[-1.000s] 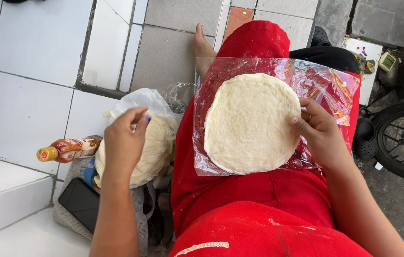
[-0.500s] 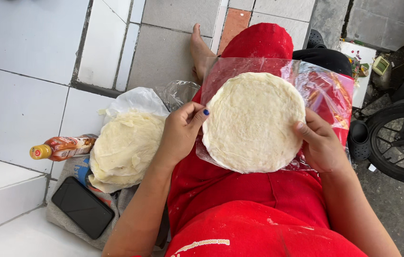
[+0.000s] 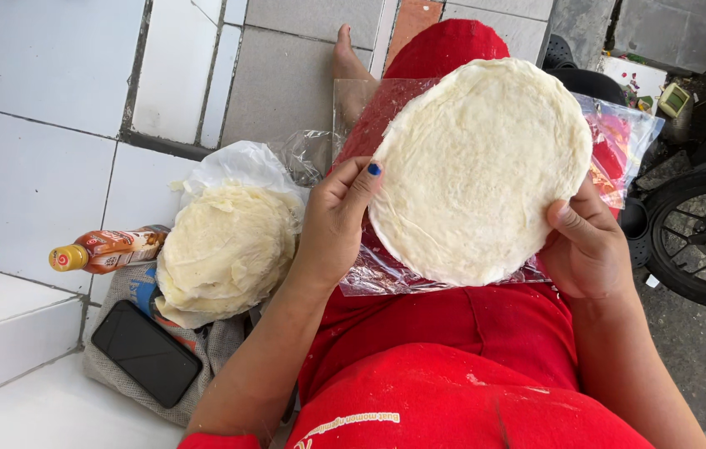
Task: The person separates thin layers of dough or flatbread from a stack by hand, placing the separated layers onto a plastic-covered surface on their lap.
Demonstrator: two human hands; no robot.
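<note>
A round flat disc of pale dough (image 3: pixel 482 170) on a clear plastic sheet (image 3: pixel 386 274) is lifted above my red-clad lap (image 3: pixel 453 357). My left hand (image 3: pixel 332 224) grips its left edge, thumb with a blue nail on top. At the disc's right edge my right hand (image 3: pixel 586 249) holds it, thumb on the dough. A stack of similar dough discs (image 3: pixel 224 249) lies on a white plastic bag (image 3: pixel 236 166) to my left.
A plastic bottle of brown liquid (image 3: pixel 108 249) lies on the tiles beside a black phone (image 3: pixel 145 353) resting on a grey cloth bag (image 3: pixel 120 378). A motorbike wheel (image 3: pixel 702 237) stands at the right. A raised white tiled step (image 3: pixel 4 324) is at the lower left.
My left hand left the dough stack and took the left edge of the disc. Both hands have raised the disc and its plastic sheet off my lap, closer to the camera.
</note>
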